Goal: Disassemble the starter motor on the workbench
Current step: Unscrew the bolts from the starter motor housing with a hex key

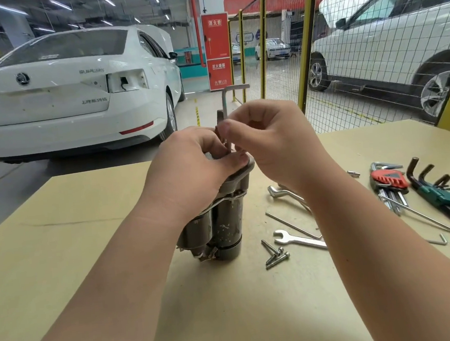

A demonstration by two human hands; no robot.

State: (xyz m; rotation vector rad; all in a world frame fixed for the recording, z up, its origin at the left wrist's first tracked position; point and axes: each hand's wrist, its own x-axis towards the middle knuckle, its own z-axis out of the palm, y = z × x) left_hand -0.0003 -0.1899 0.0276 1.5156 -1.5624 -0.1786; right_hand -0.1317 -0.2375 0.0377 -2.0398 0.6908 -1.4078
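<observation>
Squarely on the tan surface [63, 266] stands the motor [226, 224], upright on its end, with its 2 dark, scuffed cylinders side by side and a grey flange on top. The left grip [191, 168], a bare hand, is wrapped over that flange from the left, its fingers curled round the top edge and the thumb lying along the rim. The right grip [265, 145], also a bare hand, is closed to a pinch: thumb and forefinger hold the shaft of an L-shaped key [224, 99] just above the flange. The key stands near vertical, its short arm at the top pointing right. Its lower tip is hidden behind the fingers, so I cannot tell what it sits in.

To the right of the motor lie 3 bolts [275, 255] in a loose heap, touching one another, with a spanner [298, 240] just beside them. Above these a thin bent rod [294, 225] and a ring wrench [288, 194] run under the right forearm. Further right sit a red key set [388, 180] and a green key set [438, 192], near each other, with a long hooked rod [418, 216] lying in front of them.

Beyond the surface a white car [61, 89] is parked at left, a red cabinet [216, 51] stands in the middle, and a yellow-framed mesh fence [371, 48] runs at right.
</observation>
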